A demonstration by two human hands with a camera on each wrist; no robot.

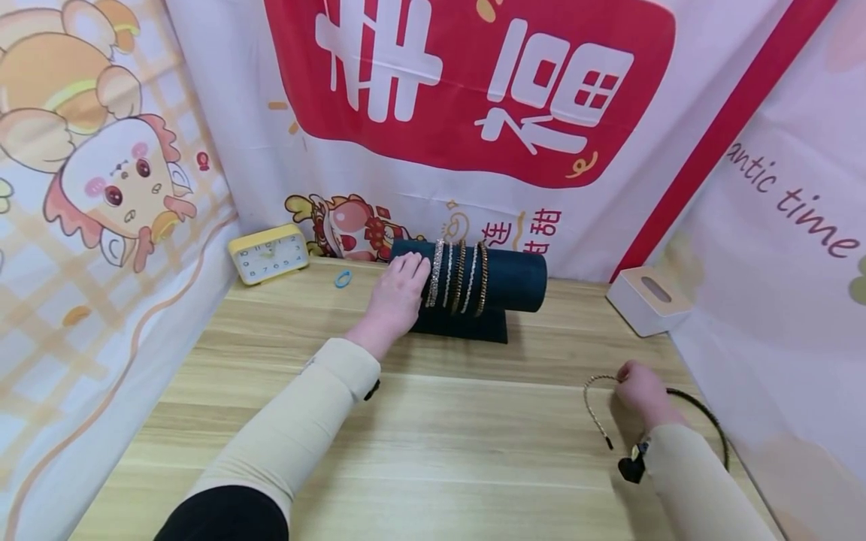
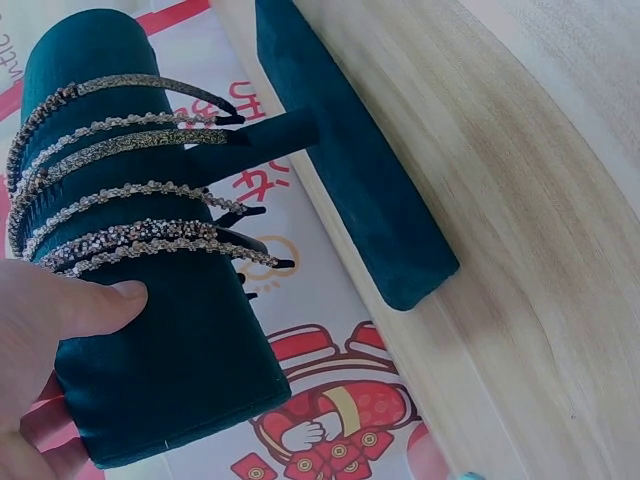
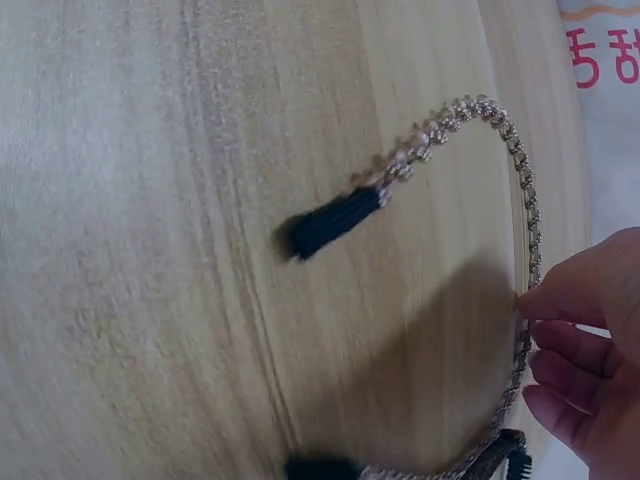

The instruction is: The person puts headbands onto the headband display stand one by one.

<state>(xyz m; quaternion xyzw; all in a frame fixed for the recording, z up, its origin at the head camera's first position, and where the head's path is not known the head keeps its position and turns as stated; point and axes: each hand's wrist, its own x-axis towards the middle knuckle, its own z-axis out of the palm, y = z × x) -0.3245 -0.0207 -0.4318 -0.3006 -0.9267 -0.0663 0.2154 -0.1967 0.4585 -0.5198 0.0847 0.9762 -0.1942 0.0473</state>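
Note:
A dark teal padded display stand with a horizontal roll stands near the back of the table. Several beaded headbands sit side by side over its roll. My left hand grips the roll's left end. In the left wrist view the thumb lies along the fabric, with fingers curled underneath. At the right, my right hand pinches a thin beaded headband between thumb and fingers. That headband's dark tip points away from the hand. Partly hidden behind my right wrist is a darker headband.
A yellow clock stands at the back left, near a small blue ring. At the back right is a white box with a slot on top. Printed cloth hangs around the wooden table on three sides.

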